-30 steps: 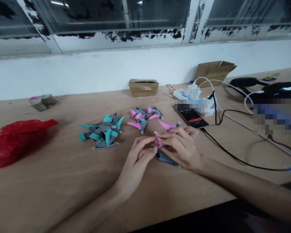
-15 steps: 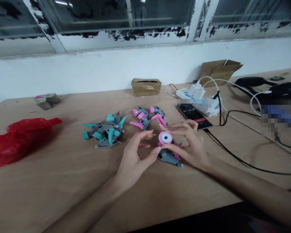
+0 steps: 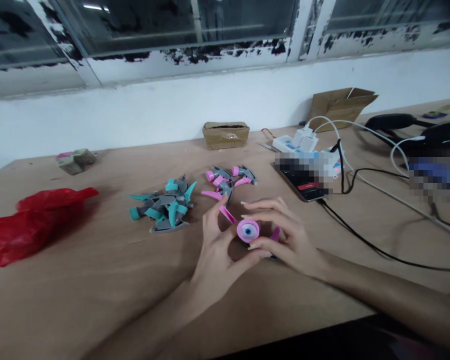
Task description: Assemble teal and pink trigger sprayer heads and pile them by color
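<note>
Between both hands is a pink-and-grey spray bottle trigger head [image 3: 248, 231], its round pink collar turned toward me with a white and blue centre. My right hand [image 3: 290, 237] pinches the collar between thumb and fingers. My left hand [image 3: 215, 250] curls around the sprayer from the left, thumb below the collar and a finger by its pink trigger; the grey body is mostly hidden. Another pink trigger [image 3: 275, 234] pokes out behind my right fingers, its body largely covered. Beyond my hands lie several loose pink-and-grey trigger heads [image 3: 224, 184].
Teal-and-grey trigger heads [image 3: 165, 205] are heaped to the left, past them a red plastic bag [image 3: 41, 220]. A phone [image 3: 302, 182], power strip [image 3: 285, 144] and cables occupy the right. A small cardboard box [image 3: 226, 136] stands near the wall.
The held trigger head has come slightly down and left. My left hand has moved in closer around it, its thumb now below the collar.
</note>
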Action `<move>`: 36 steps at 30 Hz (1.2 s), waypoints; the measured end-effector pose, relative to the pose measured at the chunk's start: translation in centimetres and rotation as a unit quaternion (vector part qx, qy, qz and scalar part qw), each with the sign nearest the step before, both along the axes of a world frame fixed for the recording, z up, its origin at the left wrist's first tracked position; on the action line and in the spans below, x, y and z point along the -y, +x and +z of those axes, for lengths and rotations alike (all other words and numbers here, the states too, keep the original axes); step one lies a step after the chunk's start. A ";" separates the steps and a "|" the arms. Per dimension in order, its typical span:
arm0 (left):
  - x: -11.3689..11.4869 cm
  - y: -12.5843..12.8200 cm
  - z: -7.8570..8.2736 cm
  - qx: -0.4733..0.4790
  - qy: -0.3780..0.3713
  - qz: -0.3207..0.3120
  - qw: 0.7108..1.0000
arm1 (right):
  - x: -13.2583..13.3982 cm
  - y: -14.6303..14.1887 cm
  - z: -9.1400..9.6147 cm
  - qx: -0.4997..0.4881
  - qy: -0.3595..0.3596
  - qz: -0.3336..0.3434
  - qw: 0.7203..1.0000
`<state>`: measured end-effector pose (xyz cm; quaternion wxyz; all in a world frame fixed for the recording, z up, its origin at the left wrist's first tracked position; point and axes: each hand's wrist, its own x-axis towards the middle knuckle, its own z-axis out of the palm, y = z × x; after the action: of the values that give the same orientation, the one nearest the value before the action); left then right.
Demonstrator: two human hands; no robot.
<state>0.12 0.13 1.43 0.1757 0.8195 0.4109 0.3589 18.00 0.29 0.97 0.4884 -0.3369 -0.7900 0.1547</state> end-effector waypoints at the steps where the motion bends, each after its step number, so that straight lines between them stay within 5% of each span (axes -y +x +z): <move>1: 0.0 0.1 -0.1 0.007 -0.029 -0.006 1.000 | 0.0 -0.1 -0.1 0.000 -0.003 -0.002 1.000; 7: -0.2 -0.2 -0.5 0.155 -0.189 -0.099 0.965 | 0.0 -0.2 0.3 -0.002 -0.036 0.029 0.999; 16: -1.5 -2.3 0.4 -0.006 0.070 -0.039 0.997 | -0.1 -0.1 3.0 0.078 0.006 0.031 0.996; 23: -2.6 -2.8 -0.6 -0.082 0.113 0.002 0.990 | -1.7 -0.9 4.6 0.185 -0.017 0.008 0.982; 30: -2.7 -3.1 -0.7 -0.153 0.130 -0.021 0.979 | -3.5 -0.9 5.0 0.284 -0.056 0.075 0.954; 36: -3.1 -3.5 -0.6 -0.168 0.161 -0.018 0.972 | -3.8 -1.7 4.2 0.256 -0.065 0.072 0.962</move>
<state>-3.35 3.27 0.80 -0.0233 0.8930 0.3564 0.2737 16.28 4.09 5.14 0.2345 -0.3388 -0.8989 0.1493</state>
